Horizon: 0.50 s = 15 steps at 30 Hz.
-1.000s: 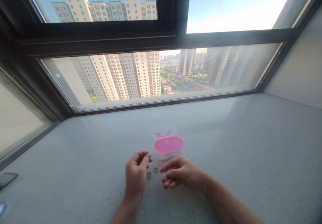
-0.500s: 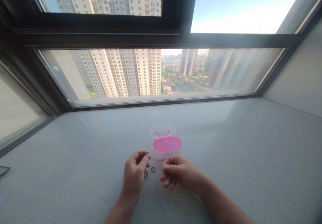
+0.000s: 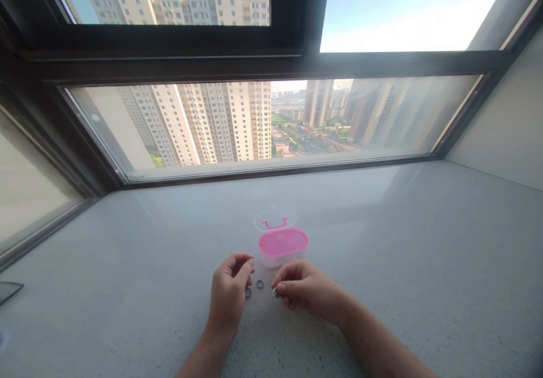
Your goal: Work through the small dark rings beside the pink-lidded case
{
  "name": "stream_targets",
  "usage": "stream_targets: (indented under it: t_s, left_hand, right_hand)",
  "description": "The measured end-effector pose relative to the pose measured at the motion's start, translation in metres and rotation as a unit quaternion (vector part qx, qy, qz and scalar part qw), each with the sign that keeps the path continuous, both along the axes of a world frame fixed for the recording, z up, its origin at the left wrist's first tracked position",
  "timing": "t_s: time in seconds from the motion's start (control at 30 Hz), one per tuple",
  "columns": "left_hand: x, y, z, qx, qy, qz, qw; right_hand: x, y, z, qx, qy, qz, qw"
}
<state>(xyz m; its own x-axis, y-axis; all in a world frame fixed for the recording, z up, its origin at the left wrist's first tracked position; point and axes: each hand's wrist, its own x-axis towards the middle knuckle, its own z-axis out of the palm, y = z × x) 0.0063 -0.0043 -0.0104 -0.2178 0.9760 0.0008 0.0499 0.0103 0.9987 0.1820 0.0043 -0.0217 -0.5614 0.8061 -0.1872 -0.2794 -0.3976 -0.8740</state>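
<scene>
Clock centred on the box, 12 = window side.

Hands: 2, both mine. Right hand (image 3: pixel 275 291) at 5 o'clock, thumb and forefinger pinching 1 small pale ring (image 3: pixel 275 292); remaining fingers curled under. Left hand (image 3: pixel 231 287) between 7 and 8, fingers bent, thumb up by the forefinger tip. Can't tell if anything is pinched there, the tips are too small to read.

Dark rings on the counter: 2 visible, both around 7 o'clock. First dark ring (image 3: pixel 260 284) lies flat in the gap between my hands. Second dark ring (image 3: pixel 248 292) is just beside my left hand, nearer me; can't tell if it touches.

Box (image 3: pixel 283 258): 1, clear sides, pink oval top (image 3: pixel 288 245), upright just past my fingertips. 1 small pale loop (image 3: pixel 280 235) on the pink, about 11. Fainter mark at its 9 end, can't tell what. Clear lid (image 3: pixel 275 219): 1, at 12 leaning 11, behind the box, with 1 pink handle (image 3: pixel 275 225).

Counter (image 3: pixel 403 253) is pale and speckled. 1 dark-edged flat piece (image 3: pixel 11 292) well away, near 9, cut off by the view edge.
</scene>
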Motion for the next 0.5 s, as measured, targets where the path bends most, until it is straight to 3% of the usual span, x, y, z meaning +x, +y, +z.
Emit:
stream_targets:
  t_s: [0.5]
  left_hand:
    - [0.0005, 0.0027, -0.0045, -0.014, 0.019, 0.019, 1.0]
  right_hand:
    - [0.0009, -0.0006, 0.0029, -0.026, 0.017, -0.001, 1.0]
